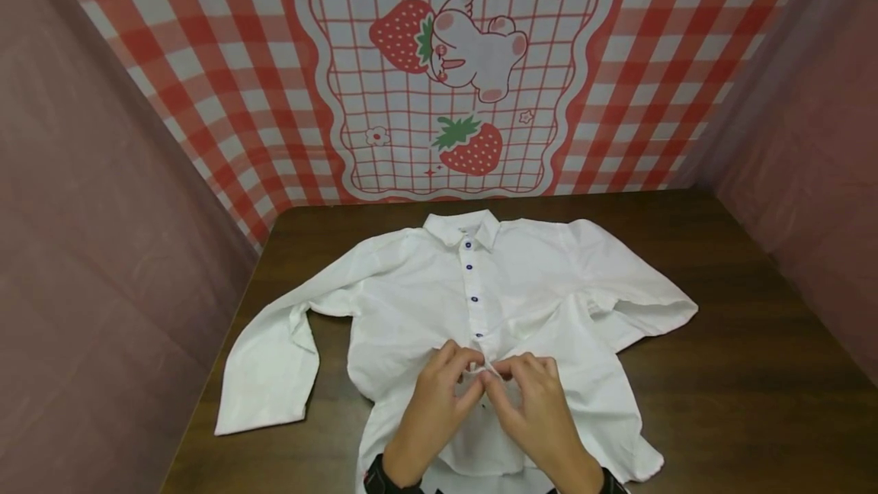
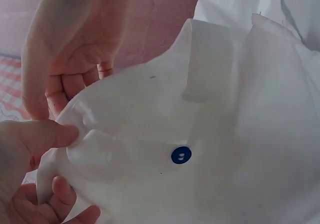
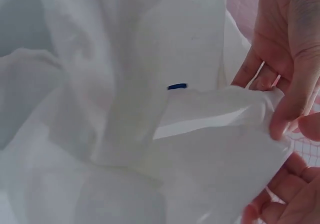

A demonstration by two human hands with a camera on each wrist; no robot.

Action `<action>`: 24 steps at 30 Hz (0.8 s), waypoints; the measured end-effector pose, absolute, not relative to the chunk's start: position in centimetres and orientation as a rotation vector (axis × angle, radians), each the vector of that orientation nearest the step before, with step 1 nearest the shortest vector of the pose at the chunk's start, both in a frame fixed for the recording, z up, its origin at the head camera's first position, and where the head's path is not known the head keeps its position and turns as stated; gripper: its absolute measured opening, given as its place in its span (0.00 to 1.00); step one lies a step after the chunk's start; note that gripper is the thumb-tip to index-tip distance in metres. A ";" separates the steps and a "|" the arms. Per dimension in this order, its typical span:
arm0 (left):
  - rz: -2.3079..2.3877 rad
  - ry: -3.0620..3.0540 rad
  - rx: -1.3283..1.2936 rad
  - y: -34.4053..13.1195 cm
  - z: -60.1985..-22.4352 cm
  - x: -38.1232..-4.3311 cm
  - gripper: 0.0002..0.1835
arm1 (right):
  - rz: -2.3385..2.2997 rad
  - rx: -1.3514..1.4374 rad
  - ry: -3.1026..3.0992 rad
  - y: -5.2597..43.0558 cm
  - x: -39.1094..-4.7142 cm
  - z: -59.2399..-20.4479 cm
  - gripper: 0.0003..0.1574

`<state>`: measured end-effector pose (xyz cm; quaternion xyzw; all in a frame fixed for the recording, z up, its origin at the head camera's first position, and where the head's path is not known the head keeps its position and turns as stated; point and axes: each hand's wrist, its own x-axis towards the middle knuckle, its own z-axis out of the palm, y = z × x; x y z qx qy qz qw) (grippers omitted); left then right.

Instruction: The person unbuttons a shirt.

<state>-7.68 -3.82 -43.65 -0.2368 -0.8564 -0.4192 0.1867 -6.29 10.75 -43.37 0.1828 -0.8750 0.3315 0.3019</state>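
Observation:
A white long-sleeved shirt [image 1: 418,288] lies spread out on the table, collar [image 1: 461,229] at the far side. Several dark blue buttons [image 1: 469,267] run down its front placket. Over the lower front, my left hand [image 1: 435,395] pinches the shirt's front edge between thumb and fingers. My right hand [image 1: 535,402] pinches the fabric right beside it, the fingertips of both hands meeting. In the left wrist view a blue button [image 2: 181,155] shows on the lifted cloth. The right wrist view catches a blue button [image 3: 177,86] edge-on. Fingers hide the pinched spot in the head view.
The brown wooden table [image 1: 741,341] carries the shirt. One sleeve [image 1: 270,372] bends down at the left; the other [image 1: 638,303] lies out to the right. Behind hangs a red-and-white checked cloth [image 1: 658,59] with strawberries, and pink curtains [image 1: 103,250] flank the table.

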 end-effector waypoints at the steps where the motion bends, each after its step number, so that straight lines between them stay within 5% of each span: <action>1: -1.154 -2.409 -0.672 -3.8 -43.6 -7.7 0.05 | 0.865 0.475 -2.330 10.7 -6.3 -43.3 0.07; 24: -0.863 -2.583 -0.662 -4.1 -43.5 -7.2 0.09 | 0.865 0.449 -2.354 10.3 -6.2 -42.9 0.12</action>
